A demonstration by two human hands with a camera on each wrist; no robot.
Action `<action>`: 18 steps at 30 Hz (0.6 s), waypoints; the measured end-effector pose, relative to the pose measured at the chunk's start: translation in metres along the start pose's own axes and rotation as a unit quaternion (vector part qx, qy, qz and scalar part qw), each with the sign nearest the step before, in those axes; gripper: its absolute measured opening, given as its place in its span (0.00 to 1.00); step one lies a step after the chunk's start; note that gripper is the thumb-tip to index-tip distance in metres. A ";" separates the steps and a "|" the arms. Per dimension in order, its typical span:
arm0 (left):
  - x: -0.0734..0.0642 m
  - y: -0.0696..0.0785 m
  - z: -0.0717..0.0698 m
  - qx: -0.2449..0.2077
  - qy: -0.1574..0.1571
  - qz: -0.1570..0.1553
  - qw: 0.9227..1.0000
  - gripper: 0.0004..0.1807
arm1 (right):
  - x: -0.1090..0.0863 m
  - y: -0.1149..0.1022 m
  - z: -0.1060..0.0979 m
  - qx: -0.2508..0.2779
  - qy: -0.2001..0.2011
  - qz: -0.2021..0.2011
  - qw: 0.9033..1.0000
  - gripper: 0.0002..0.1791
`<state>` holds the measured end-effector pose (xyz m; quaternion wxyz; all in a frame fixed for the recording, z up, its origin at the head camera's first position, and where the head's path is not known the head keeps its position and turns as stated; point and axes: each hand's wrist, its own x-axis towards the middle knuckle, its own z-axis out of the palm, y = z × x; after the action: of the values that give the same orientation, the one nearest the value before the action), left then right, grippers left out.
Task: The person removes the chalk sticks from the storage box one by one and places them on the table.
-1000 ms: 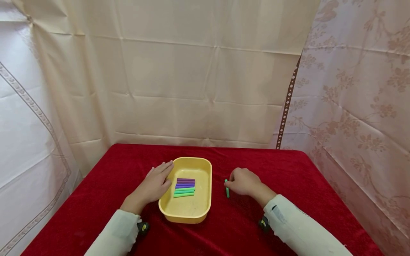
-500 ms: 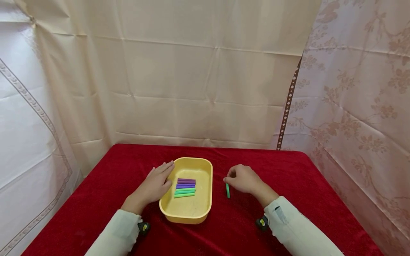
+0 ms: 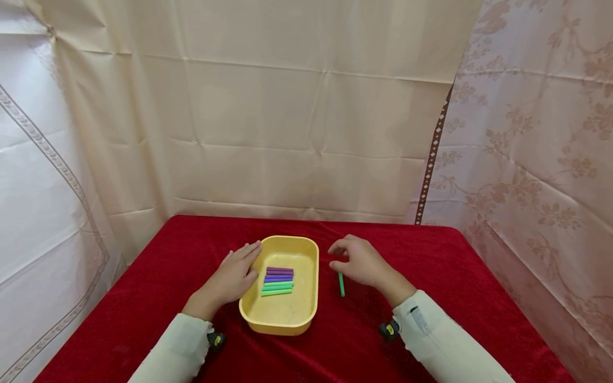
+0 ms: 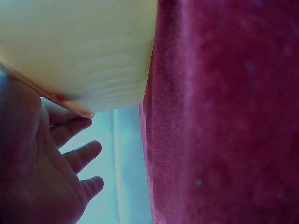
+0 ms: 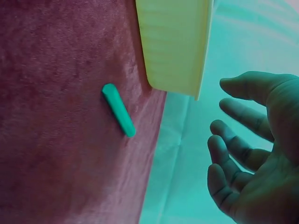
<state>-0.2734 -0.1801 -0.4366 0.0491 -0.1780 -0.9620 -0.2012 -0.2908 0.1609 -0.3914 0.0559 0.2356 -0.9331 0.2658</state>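
A yellow plastic tray stands on the red cloth. Inside it several chalk-like sticks lie side by side in a row: dark purple sticks, violet ones and green ones. My left hand rests along the tray's left rim with fingers straight. Right of the tray, a single green stick lies on the cloth. Above it my right hand hovers with fingers apart, holding nothing. In the right wrist view the whole green stick shows, well apart from the fingers.
The red velvet cloth covers the table. Behind the table hangs a cream curtain, and a flowered curtain closes the right side. Dark devices sit at both wrists.
My right hand has let go of the green stick and lifted slightly away, its fingers spreading. The stick stays on the cloth. My left hand keeps its place on the tray.
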 end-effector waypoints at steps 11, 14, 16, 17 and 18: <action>-0.001 0.000 -0.001 -0.005 -0.004 -0.005 1.000 0.34 | 0.014 -0.033 0.004 -0.090 -0.047 -0.084 0.991 0.11; -0.001 0.001 -0.001 -0.005 -0.004 -0.004 1.000 0.34 | 0.017 -0.042 0.013 -0.101 -0.059 -0.112 0.987 0.11; -0.001 0.001 -0.001 -0.006 -0.005 -0.004 1.000 0.34 | 0.019 -0.049 0.019 -0.098 -0.070 -0.115 0.986 0.11; -0.001 0.002 -0.001 -0.006 -0.005 -0.004 1.000 0.34 | 0.020 -0.051 0.022 -0.095 -0.074 -0.115 0.986 0.11; 0.000 0.002 -0.001 -0.007 -0.006 -0.004 1.000 0.34 | 0.020 -0.054 0.025 -0.091 -0.080 -0.111 0.986 0.11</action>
<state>-0.2722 -0.1791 -0.4348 0.0412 -0.1756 -0.9616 -0.2067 -0.2830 0.0993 -0.3830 0.0312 0.3527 -0.9228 0.1522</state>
